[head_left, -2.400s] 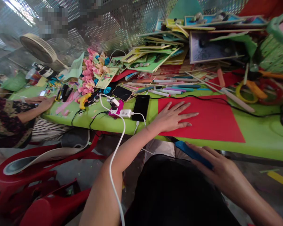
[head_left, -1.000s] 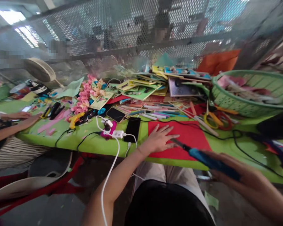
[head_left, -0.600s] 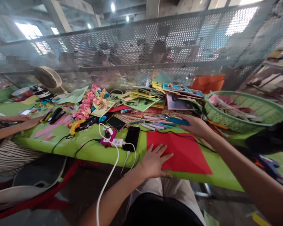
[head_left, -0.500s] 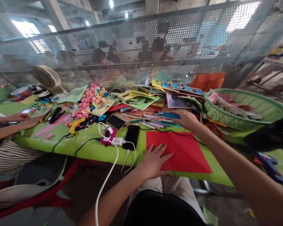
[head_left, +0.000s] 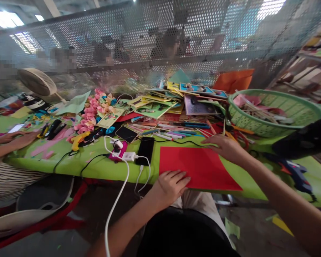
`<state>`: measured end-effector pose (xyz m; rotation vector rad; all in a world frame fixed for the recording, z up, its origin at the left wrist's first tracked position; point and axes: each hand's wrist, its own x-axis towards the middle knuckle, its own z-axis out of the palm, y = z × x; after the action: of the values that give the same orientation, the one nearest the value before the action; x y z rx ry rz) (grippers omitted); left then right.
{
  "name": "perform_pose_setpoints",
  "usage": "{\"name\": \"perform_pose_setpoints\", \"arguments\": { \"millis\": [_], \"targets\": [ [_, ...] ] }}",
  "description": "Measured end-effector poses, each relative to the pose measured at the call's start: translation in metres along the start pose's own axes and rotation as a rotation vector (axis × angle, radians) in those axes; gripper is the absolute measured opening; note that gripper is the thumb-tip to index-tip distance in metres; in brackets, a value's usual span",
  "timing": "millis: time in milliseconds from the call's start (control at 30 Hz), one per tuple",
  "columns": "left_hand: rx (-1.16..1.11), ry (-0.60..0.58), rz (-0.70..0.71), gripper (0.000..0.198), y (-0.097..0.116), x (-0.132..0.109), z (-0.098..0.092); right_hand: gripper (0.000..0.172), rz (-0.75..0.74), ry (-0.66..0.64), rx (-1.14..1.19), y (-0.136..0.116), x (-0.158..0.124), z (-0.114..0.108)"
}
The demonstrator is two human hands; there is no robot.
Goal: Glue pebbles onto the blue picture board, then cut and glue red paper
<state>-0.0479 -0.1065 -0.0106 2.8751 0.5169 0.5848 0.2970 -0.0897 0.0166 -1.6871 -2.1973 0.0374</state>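
A red sheet of paper lies at the table's front edge before me. My left hand rests flat on its near left part, fingers stretched out. Over the sheet's far right corner is my right hand, its fingers closed at a thin black cable; the cable runs in from the left and disappears under the hand. Beyond it lie several markers and a blue pen-like tool. A dark phone sits left of the sheet.
A green basket with sticks stands at right, near a glue gun. Decorated cards are piled at the back. A pink power strip with white cables is at left. Another person's hand rests at far left.
My right hand has left the blue tool and come nearer, to the cable, which no longer crosses the red sheet. My left hand's fingers have drawn together. The view has tilted down slightly.
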Motion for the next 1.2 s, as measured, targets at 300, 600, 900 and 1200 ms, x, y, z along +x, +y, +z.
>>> {"name": "perform_pose_setpoints", "arguments": {
  "millis": [300, 600, 900, 1200],
  "targets": [
    [-0.287, 0.299, -0.403, 0.029, -0.006, 0.005, -0.056, 0.036, 0.093, 0.024, -0.105, 0.026, -0.032, 0.010],
    [-1.004, 0.780, -0.771, 0.041, -0.017, 0.041, -0.050, 0.038, 0.151, 0.292, 0.252, -0.008, -0.018, 0.004],
    [-1.642, 0.845, -0.768, 0.044, -0.002, 0.075, -0.031, 0.045, 0.521, 0.275, 1.202, -0.060, -0.010, 0.001],
    [-1.408, 1.040, -0.970, 0.051, -0.029, 0.083, -0.017, 0.035, 0.753, 0.593, 1.073, -0.029, -0.033, 0.015]
  ]
}}
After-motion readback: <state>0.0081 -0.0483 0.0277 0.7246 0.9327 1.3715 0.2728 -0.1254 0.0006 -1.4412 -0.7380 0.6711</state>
